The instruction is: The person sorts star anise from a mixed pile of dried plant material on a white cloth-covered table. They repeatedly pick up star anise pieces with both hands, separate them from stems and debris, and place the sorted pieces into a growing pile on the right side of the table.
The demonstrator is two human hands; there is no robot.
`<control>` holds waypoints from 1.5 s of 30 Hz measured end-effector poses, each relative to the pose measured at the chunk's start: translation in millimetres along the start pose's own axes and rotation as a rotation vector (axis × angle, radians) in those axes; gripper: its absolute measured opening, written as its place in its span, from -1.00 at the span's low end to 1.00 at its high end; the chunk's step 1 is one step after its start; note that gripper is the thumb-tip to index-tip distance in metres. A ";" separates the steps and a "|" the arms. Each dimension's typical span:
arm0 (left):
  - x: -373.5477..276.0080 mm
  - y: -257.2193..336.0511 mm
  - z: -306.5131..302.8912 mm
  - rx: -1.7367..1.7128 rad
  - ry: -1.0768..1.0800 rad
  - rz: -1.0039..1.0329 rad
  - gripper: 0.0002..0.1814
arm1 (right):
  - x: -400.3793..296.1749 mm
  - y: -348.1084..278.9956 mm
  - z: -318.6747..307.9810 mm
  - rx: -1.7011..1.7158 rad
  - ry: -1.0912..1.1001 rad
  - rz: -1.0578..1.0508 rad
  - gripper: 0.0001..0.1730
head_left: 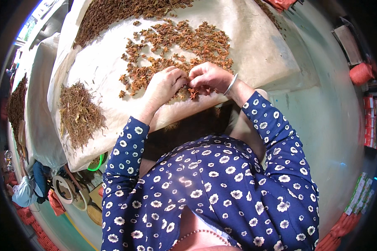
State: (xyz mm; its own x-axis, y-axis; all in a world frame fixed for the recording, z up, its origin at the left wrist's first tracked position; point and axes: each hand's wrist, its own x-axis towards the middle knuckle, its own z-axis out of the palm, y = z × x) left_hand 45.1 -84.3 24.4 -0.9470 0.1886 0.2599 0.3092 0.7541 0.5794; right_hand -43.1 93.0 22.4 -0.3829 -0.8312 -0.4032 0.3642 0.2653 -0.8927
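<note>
Star anise pods (pixel 207 39) lie spread in a loose layer over a pale cloth-covered table (pixel 248 37) before me. Both of my hands meet at the near edge of this layer. My left hand (pixel 166 83) is curled palm down, its fingertips among the pods. Close beside it, my right hand (pixel 212 77) has thumb and forefinger drawn together and wears a pale bangle (pixel 231 84) at the wrist. A few reddish pods (pixel 193 93) and a small tan clump (pixel 183 93) show just below the fingers. What the fingertips grip is hidden.
A dark heap of star anise (pixel 113 18) covers the far left of the table. Thin dry stalks (pixel 80 116) are piled at the near left corner. A person (pixel 25 191) works at another table further left. Orange-red sacks (pixel 361 74) stand along the right.
</note>
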 end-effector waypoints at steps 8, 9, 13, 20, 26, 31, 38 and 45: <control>11.1 -14.7 11.9 0.075 0.035 -0.111 -0.76 | -25.0 -16.7 26.0 0.049 -0.001 -0.195 -0.93; 13.8 -13.0 12.4 -0.051 0.040 -0.112 -0.79 | -15.8 -15.1 10.6 0.176 0.198 -0.208 -0.92; 19.2 -31.8 -3.4 -0.322 0.235 -0.392 -0.80 | 20.8 5.0 -94.6 0.539 0.527 -0.272 -0.90; 21.0 -108.6 -0.5 0.003 0.148 -0.478 -0.80 | 38.0 -152.4 47.4 0.190 0.280 -0.610 -0.56; 82.5 -96.1 25.4 0.479 -0.152 -0.469 -0.74 | 56.0 -94.7 13.4 -0.491 0.440 -0.799 -0.83; 78.7 -99.8 10.8 0.120 -0.203 -0.547 -0.75 | 27.2 -10.3 -13.2 -0.058 0.523 -0.470 -0.83; 33.6 -64.9 -10.6 -0.921 0.178 -0.627 -0.89 | 42.5 4.7 19.0 -0.104 0.426 -0.327 -0.66; -17.3 -35.5 -5.5 -0.957 0.467 -0.666 -0.89 | 49.9 3.2 59.2 -0.295 0.299 -0.562 -0.80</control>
State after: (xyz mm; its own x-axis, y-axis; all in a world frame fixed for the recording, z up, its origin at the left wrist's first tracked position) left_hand 51.0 -117.8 3.6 -0.8827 -0.4406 -0.1633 -0.0927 -0.1774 0.9798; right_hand -10.8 23.4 11.3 -0.6781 -0.7224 0.1354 -0.1867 -0.0088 -0.9824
